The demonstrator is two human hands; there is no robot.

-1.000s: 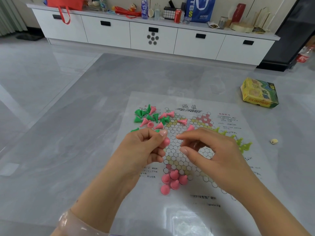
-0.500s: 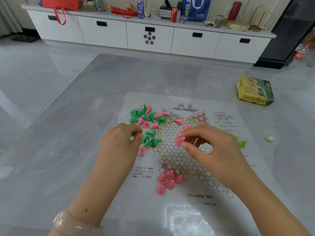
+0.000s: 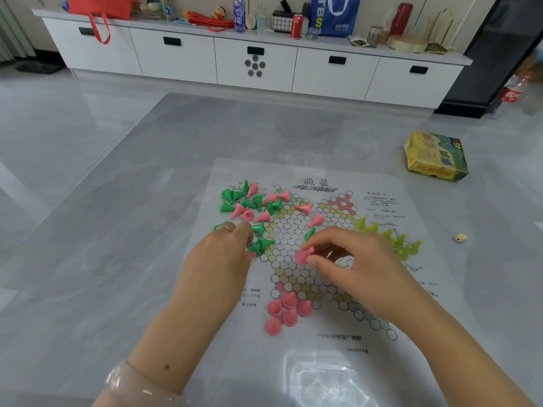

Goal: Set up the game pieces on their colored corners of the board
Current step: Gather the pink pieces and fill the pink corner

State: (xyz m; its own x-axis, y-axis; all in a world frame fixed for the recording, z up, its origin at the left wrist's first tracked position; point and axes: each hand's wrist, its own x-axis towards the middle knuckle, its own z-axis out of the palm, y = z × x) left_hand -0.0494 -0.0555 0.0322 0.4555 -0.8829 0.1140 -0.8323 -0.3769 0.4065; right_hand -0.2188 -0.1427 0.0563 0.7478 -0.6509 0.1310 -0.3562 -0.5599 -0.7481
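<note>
Right hand [image 3: 357,259] pinches a pink cone piece [image 3: 302,255] between thumb and forefinger, tip pointing up-right, above the paper board [image 3: 323,362] on grey floor tile; left hand [image 3: 223,254] fingers curl down among green pieces [image 3: 261,243], grip unclear.

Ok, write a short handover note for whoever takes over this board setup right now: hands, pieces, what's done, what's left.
Right hand: pinches one pink piece above the middle of the board.
Left hand: fingertips down among the loose green pieces at the board's left edge; whether it grips one cannot be told.
Done: five pink pieces stand at the near pink corner; a row of yellow-green pieces sits along the right side.
Left: the mixed pile of green and pink pieces at the far left, plus stray pink ones on the grid, need sorting. Place the held pink piece with the near group, then set the greens.
</note>
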